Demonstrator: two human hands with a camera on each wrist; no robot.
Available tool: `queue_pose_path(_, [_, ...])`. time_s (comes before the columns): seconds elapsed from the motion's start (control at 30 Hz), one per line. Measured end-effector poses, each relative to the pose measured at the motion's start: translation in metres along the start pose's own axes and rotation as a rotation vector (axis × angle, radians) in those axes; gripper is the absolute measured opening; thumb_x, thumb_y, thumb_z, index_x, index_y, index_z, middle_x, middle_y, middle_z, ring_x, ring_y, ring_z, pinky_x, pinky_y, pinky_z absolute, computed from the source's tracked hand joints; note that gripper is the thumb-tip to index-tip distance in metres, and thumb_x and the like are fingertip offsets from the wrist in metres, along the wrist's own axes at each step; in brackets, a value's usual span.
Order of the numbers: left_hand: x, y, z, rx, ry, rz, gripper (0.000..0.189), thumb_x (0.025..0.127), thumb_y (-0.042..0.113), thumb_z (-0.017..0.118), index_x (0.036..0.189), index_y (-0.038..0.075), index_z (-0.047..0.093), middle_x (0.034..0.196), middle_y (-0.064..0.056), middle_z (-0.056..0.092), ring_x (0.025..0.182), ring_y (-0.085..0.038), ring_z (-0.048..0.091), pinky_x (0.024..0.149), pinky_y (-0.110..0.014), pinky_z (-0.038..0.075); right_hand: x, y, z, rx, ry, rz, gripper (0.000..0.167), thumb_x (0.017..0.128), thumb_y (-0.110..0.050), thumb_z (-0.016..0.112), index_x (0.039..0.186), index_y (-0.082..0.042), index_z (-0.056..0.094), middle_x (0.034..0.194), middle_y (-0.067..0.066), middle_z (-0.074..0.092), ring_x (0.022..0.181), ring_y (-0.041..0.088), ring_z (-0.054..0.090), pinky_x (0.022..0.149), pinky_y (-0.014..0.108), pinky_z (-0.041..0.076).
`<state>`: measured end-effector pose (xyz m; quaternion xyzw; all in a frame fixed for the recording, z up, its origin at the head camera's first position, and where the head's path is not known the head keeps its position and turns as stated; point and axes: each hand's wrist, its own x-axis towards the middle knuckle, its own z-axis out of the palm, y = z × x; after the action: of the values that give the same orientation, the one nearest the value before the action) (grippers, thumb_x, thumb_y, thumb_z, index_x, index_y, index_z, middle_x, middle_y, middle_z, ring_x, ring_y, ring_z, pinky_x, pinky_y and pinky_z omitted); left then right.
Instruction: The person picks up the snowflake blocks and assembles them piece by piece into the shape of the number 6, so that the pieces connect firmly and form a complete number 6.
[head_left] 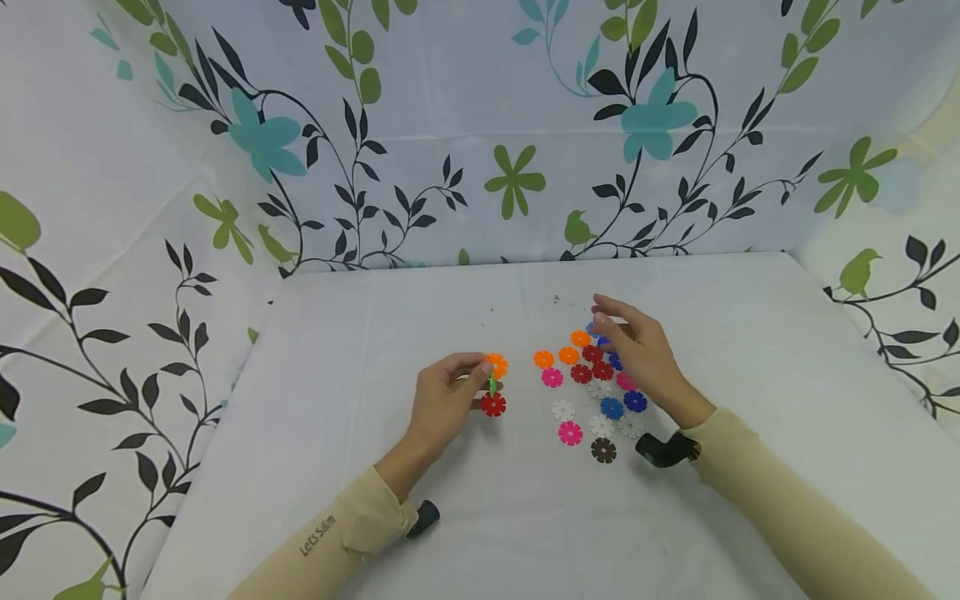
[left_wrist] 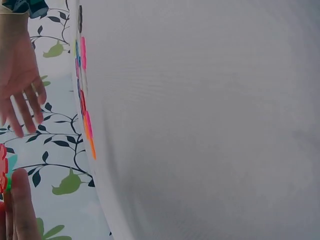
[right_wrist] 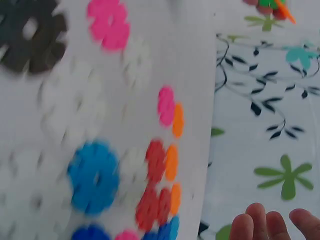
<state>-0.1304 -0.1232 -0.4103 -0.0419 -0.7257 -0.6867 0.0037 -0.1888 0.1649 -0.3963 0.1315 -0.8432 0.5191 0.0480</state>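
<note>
Left hand (head_left: 444, 396) pinches a small cluster between thumb and fingers above the desk (head_left: 540, 533): an orange notched disc (head_left: 498, 365) and a red notched disc (head_left: 493, 406), apparently linked by a green notched disc (head_left: 492, 384). To its right, the right hand (head_left: 637, 352), fingers slightly bent and parted, hangs with nothing visible in its grasp over the far end of the loose notched discs (head_left: 581, 373). An off-centre squeeze could twist the cluster apart at its slots, and the loose discs lie so close together that a fingertip catching one might drag its neighbours.
</note>
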Motion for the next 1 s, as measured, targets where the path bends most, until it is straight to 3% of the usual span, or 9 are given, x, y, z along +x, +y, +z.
queue_pose_path(0.17, [0.001, 0.000, -0.002, -0.003, 0.006, 0.017, 0.022, 0.098, 0.015, 0.069, 0.117, 0.004, 0.070, 0.103, -0.010, 0.075, 0.090, -0.025, 0.073, 0.068, -0.035, 0.061, -0.002, 0.021, -0.022, -0.072, 0.041, 0.084, 0.057, 0.107, -0.040, 0.050, 0.153, -0.008, 0.044, 0.145, 0.018, 0.053, 0.121, 0.036, 0.062, 0.093, 0.042, 0.054])
queue_pose_path(0.23, [0.001, 0.000, -0.002, 0.004, 0.012, 0.015, 0.022, 0.097, 0.016, 0.070, 0.117, 0.004, 0.071, 0.102, -0.010, 0.075, 0.090, -0.024, 0.073, 0.067, -0.035, 0.061, -0.004, 0.028, -0.029, -0.084, 0.048, 0.114, 0.059, 0.107, -0.043, 0.049, 0.154, -0.008, 0.043, 0.145, 0.019, 0.053, 0.121, 0.037, 0.061, 0.093, 0.043, 0.053])
queue_pose_path(0.47, [0.001, -0.001, -0.002, 0.009, 0.019, -0.017, 0.019, 0.097, 0.017, 0.070, 0.113, 0.005, 0.070, 0.097, -0.009, 0.076, 0.091, -0.023, 0.073, 0.065, -0.036, 0.061, -0.010, 0.040, -0.043, -0.086, 0.047, 0.157, 0.061, 0.107, -0.044, 0.047, 0.155, -0.007, 0.040, 0.146, 0.022, 0.051, 0.118, 0.040, 0.062, 0.084, 0.019, 0.053])
queue_pose_path(0.57, [0.001, 0.000, -0.002, -0.039, 0.015, -0.059, 0.017, 0.097, 0.013, 0.069, 0.111, 0.004, 0.068, 0.097, -0.011, 0.076, 0.092, -0.024, 0.073, 0.067, -0.038, 0.061, -0.011, 0.041, -0.046, -0.102, 0.044, 0.170, 0.062, 0.107, -0.045, 0.046, 0.155, -0.007, 0.039, 0.147, 0.022, 0.051, 0.119, 0.040, 0.062, 0.084, 0.018, 0.053])
queue_pose_path(0.7, [0.002, 0.002, -0.002, -0.116, 0.011, -0.141, 0.017, 0.097, 0.011, 0.067, 0.111, 0.001, 0.065, 0.101, -0.015, 0.075, 0.094, -0.026, 0.073, 0.072, -0.040, 0.061, -0.012, 0.043, -0.051, -0.139, 0.035, 0.200, 0.065, 0.106, -0.048, 0.046, 0.156, -0.006, 0.038, 0.147, 0.023, 0.051, 0.120, 0.040, 0.060, 0.092, 0.033, 0.055])
queue_pose_path(0.83, [0.002, 0.003, -0.002, -0.149, 0.001, -0.192, 0.021, 0.098, 0.014, 0.068, 0.114, 0.001, 0.064, 0.108, -0.019, 0.073, 0.096, -0.027, 0.073, 0.075, -0.041, 0.061, -0.012, 0.048, -0.055, -0.208, 0.004, 0.252, 0.066, 0.105, -0.049, 0.049, 0.154, -0.005, 0.041, 0.144, 0.024, 0.052, 0.126, 0.043, 0.055, 0.102, 0.056, 0.046])
queue_pose_path(1.0, [0.003, 0.002, -0.002, -0.181, -0.007, -0.211, 0.025, 0.096, 0.016, 0.071, 0.115, 0.002, 0.063, 0.113, -0.023, 0.071, 0.097, -0.028, 0.073, 0.076, -0.041, 0.061, -0.013, 0.054, -0.057, -0.330, -0.080, 0.306, 0.060, 0.102, -0.043, 0.058, 0.146, -0.003, 0.051, 0.137, 0.025, 0.057, 0.125, 0.044, 0.053, 0.098, 0.058, 0.048])
